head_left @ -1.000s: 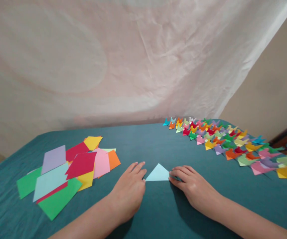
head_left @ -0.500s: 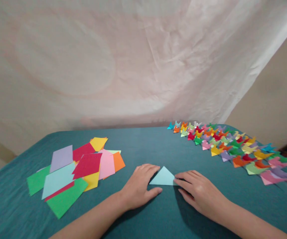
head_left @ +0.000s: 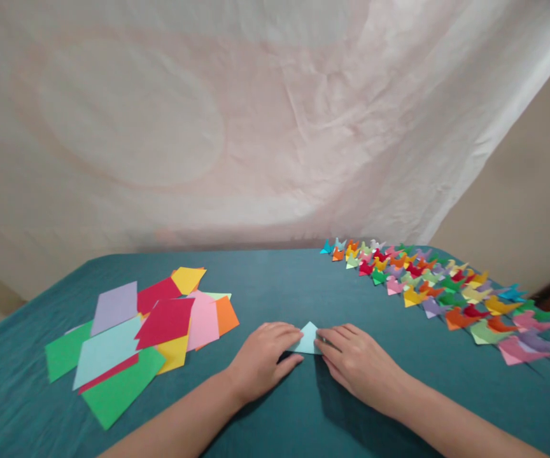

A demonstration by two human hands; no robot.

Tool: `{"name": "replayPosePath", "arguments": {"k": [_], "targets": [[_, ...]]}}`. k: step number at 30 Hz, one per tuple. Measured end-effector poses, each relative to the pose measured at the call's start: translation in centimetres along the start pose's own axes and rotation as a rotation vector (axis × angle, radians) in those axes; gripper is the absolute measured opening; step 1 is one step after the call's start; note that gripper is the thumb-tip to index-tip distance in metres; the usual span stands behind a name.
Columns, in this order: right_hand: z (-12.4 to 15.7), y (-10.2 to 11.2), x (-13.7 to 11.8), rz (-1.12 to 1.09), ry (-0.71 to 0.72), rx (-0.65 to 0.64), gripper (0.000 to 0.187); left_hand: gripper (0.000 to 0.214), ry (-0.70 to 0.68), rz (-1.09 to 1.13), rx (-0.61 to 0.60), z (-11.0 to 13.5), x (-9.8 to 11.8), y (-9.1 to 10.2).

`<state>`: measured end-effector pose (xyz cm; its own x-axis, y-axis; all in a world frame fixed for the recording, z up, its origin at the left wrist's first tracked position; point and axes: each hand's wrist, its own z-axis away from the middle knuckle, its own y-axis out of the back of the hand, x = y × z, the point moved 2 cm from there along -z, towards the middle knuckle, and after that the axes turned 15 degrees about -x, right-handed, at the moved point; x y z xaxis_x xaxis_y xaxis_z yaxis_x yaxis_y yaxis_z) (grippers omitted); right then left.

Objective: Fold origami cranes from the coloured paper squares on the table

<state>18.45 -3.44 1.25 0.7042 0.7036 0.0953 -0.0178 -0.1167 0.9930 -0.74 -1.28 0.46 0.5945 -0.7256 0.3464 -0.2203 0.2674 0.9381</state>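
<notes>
A small light blue paper triangle (head_left: pixel 308 337) lies on the teal table (head_left: pixel 279 280) in front of me. My left hand (head_left: pixel 263 359) rests on its left side, fingers curled over the edge and thumb out below. On the triangle's right side lies my right hand (head_left: pixel 354 362), its fingertips pressing the paper down. Only the tip and middle of the triangle show between the two hands.
A loose pile of coloured paper squares (head_left: pixel 136 331) lies at the left. Several folded paper birds (head_left: pixel 437 286) in many colours stand in rows at the right, running to the far edge. A pale cloth (head_left: pixel 237 127) hangs behind the table.
Both hands have closed in over the triangle from either side, covering more of it. The view has shifted slightly.
</notes>
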Motion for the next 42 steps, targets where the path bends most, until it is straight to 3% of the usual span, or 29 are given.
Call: {"name": "replayPosePath", "arguments": {"k": [7,11,15,20,24,28,35,42], "targets": [[0.0,-0.9,0.0,0.073,0.061,0.001,0.016,0.025,-0.094,-0.222,0.028,-0.1,-0.1,-0.1],[0.1,-1.3,-0.1,0.078,0.047,0.033,0.022,0.026,-0.119,-0.233,0.056,0.0,-0.1,-0.2],[0.4,-1.7,0.5,-0.080,0.015,0.163,0.026,0.024,-0.127,-0.057,0.172,0.0,-0.4,-0.2],[0.7,-1.2,1.4,-0.526,-0.106,0.307,0.027,0.034,0.022,0.382,0.323,0.0,-1.0,0.6],[0.5,-1.0,1.2,-0.952,-0.246,0.218,0.023,0.015,0.064,0.562,0.275,-0.2,-0.9,1.2],[0.3,-1.2,0.7,-1.187,-0.294,0.118,0.021,0.025,0.057,0.602,0.264,-0.3,-0.9,1.1],[0.1,-2.2,0.7,-1.278,-0.300,0.039,0.021,0.026,0.100,0.629,0.237,-0.4,-1.0,0.8],[0.1,-1.7,0.5,-1.334,-0.292,0.033,0.015,0.029,0.115,0.727,0.188,-0.4,-1.1,1.0]]}}
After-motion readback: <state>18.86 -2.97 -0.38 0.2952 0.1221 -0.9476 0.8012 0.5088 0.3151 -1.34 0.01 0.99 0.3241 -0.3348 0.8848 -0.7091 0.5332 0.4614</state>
